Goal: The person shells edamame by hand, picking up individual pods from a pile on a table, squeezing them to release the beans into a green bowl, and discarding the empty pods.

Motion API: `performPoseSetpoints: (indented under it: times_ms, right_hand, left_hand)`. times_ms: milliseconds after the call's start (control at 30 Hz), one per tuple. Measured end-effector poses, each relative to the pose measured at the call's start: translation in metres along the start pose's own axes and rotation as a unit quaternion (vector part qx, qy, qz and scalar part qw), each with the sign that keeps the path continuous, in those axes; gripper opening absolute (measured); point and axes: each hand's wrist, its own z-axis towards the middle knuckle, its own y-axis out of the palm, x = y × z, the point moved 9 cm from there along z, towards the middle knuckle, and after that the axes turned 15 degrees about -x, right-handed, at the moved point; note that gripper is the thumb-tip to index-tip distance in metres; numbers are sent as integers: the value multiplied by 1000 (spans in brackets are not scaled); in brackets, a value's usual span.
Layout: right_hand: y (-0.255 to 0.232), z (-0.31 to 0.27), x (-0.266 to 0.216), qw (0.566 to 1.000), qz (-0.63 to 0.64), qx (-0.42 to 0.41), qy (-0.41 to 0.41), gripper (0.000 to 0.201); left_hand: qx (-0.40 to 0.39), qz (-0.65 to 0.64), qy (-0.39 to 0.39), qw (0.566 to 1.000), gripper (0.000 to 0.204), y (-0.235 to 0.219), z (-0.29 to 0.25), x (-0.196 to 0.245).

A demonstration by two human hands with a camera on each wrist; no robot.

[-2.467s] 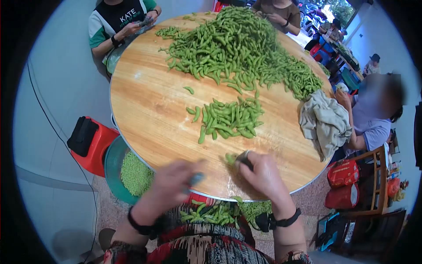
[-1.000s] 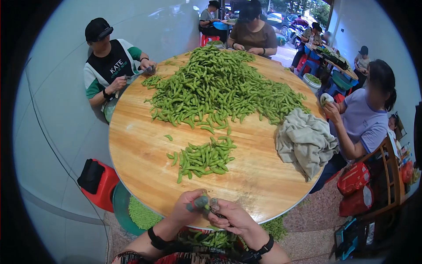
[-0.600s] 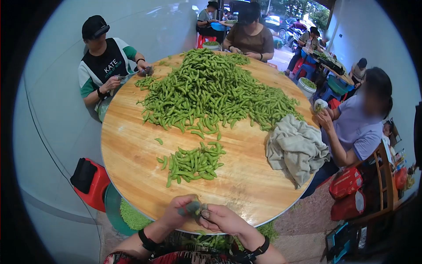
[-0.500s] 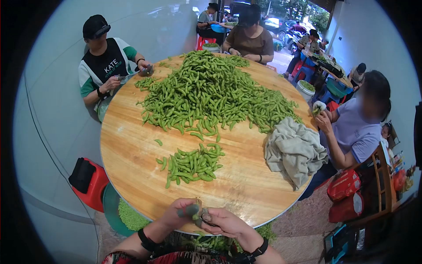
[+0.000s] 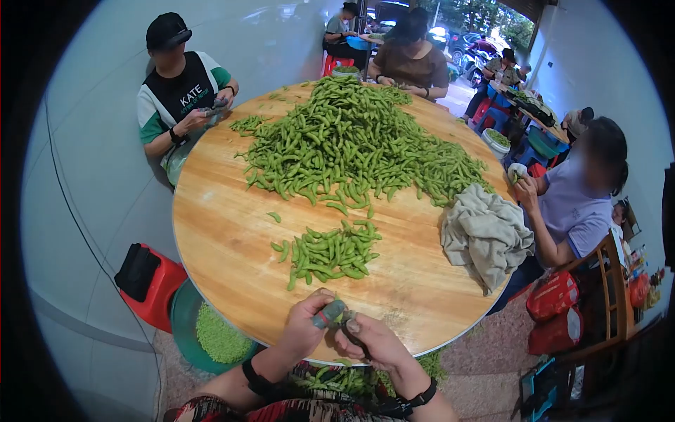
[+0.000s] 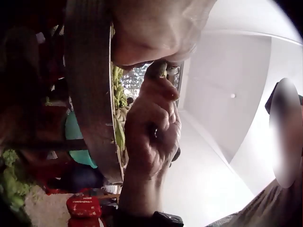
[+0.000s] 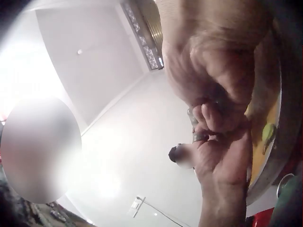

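Observation:
Both hands meet over the near edge of the round wooden table (image 5: 225,232). My left hand (image 5: 304,329) pinches a green soybean pod (image 5: 339,319), its thumb wrapped in a grey-green cover. From the other side my right hand (image 5: 376,342) grips at the same pod, thumb up against it; a dark piece shows inside its curled fingers. Most of the pod is hidden by the fingers. In the wrist views, the left hand (image 6: 151,123) and right hand (image 7: 213,80) are pressed close together. Just beyond them lies a small group of pods (image 5: 334,253).
A large heap of pods (image 5: 344,141) covers the far half of the table, with a crumpled grey cloth (image 5: 485,232) at the right. Shelled beans fill a green basin (image 5: 184,337) at lower left, near a red stool (image 5: 165,285). More pods (image 5: 337,380) lie below the table edge. Other people sit around.
The hands were apart 2.5 s ago, the right on the table with a pod; they have since come together at the edge. The head view has tilted up and shifted slightly.

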Motion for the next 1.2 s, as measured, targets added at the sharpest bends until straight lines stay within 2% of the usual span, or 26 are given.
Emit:
performPoseSetpoints:
  times_ms: [67,133,167,200,267,333,367,400,467,500,533,567,600,633,667,733,767,867,900,967,1000,1033,1067,1100,1167,1200]
  right_hand:
    - [1,5,3,1000,21,11,-5,20]
    - [0,10,3,999,-22,-6,-40,19]
    - [-1,11,3,999,-13,28,-44,19]
    - [-2,12,5,997,-8,60,-51,17]
    - [7,14,2,996,27,73,-53,16]
    - [9,16,10,992,99,41,-66,15]
    - [13,18,10,992,96,29,-74,15]
    - [12,16,10,991,102,64,-60,15]
    - [-1,11,11,985,48,152,-67,14]
    - [0,13,4,985,-14,144,-93,16]
    - [-4,15,9,985,-13,145,-91,16]
    - [-11,9,-2,952,-215,189,-110,17]
    - [-5,4,-15,877,-408,224,-124,17]
    - [-11,1,-13,863,-431,251,-79,18]
    - [-12,-2,-17,864,-429,251,-78,18]
    - [-13,1,-3,963,-192,189,-27,17]
    - [-5,6,0,984,-106,137,-49,19]
    - [1,12,9,992,8,114,-53,18]
    - [2,14,14,992,10,113,-53,18]
    - [-12,5,5,943,-226,236,-59,14]
    - [-13,6,7,944,-223,236,-60,14]
    - [-6,3,-9,879,-396,252,-85,13]
    - [8,2,-23,782,-556,260,-107,13]
    - [6,2,-25,783,-555,260,-108,13]
    - [-12,-11,-33,813,-467,323,-132,14]
    - [-21,-16,-35,824,-420,353,-144,15]
  left_hand:
    - [4,-25,-9,1000,6,0,-1,2]
    - [-8,-161,-26,987,8,7,-2,-1]
    - [1,-54,-12,998,9,-1,-1,1]
    - [2,-56,-25,998,11,-2,-3,-1]
    - [-11,-222,-44,974,15,-1,-3,-10]
    - [-63,-322,-68,942,18,3,-4,-15]
    - [-45,-317,-81,944,20,1,-5,-17]
    - [-81,-287,-62,953,18,5,-2,-9]
    - [-54,-194,-107,974,13,6,-4,-4]
    - [-34,-69,-85,993,4,3,-5,3]
    - [-33,-71,-86,993,4,3,-7,6]
    - [-45,23,-86,995,3,5,-7,14]
    - [-58,117,-85,988,4,6,-6,21]
    - [-61,240,-32,968,11,5,-4,36]
    - [-61,239,-34,968,11,1,-4,35]
    - [-100,228,-6,968,21,3,-4,41]
    - [-122,147,-73,979,26,2,-7,32]
    - [-152,99,-151,972,24,-5,-10,18]
    - [-151,100,-152,972,24,-6,-11,14]
    - [-118,-131,-138,975,24,-5,-14,0]
    - [-117,-129,-140,975,24,-1,-14,-1]
    - [-70,-146,-130,978,24,-2,-13,0]
    - [-24,-162,-119,979,24,-7,-14,0]
    - [-24,-160,-119,980,24,-10,-13,-1]
    - [-43,-21,-140,989,25,-20,-10,-3]
    - [-43,-19,-141,989,25,-17,-9,0]
